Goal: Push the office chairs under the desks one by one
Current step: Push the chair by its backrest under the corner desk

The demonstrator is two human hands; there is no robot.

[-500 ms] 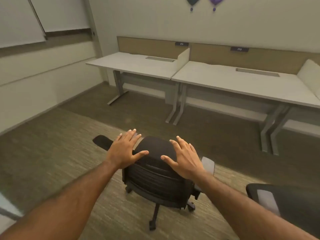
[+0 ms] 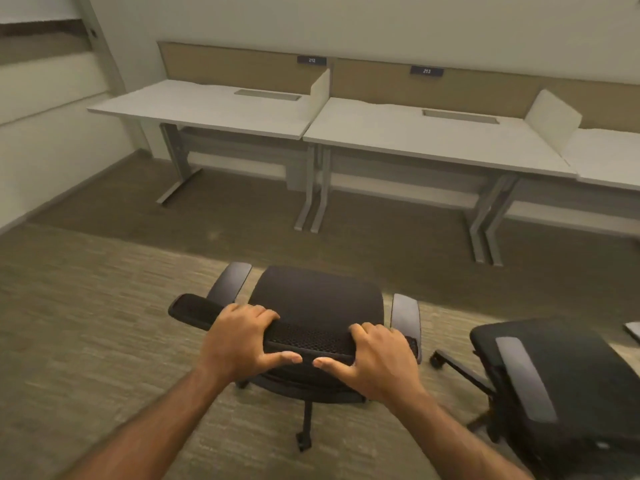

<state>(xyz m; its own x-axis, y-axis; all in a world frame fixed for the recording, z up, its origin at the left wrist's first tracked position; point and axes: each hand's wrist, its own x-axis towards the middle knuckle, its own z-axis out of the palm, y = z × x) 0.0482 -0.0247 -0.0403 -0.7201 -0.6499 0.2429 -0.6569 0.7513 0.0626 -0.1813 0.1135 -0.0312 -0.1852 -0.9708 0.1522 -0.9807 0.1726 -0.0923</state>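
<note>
A black office chair (image 2: 317, 299) with grey armrests stands on the carpet right in front of me, its seat facing the desks. My left hand (image 2: 242, 341) and my right hand (image 2: 377, 358) both grip the top edge of its mesh backrest, fingers over the front, thumbs behind. A second black chair (image 2: 554, 386) stands at the lower right, untouched. Ahead along the wall run the white desks: the left desk (image 2: 207, 109) under sign 212, the middle desk (image 2: 415, 140) under sign 213, and part of a third desk (image 2: 609, 157) at the right edge.
Grey metal desk legs (image 2: 313, 188) stand between the left and middle desks, another pair (image 2: 488, 220) further right. White divider panels (image 2: 320, 86) separate the desktops. A wall (image 2: 52, 150) closes the left side. Carpet lies between chair and desks.
Both hands were hovering open above the backrest; now they have closed on its top edge. The view has come nearer the desks and shifted right.
</note>
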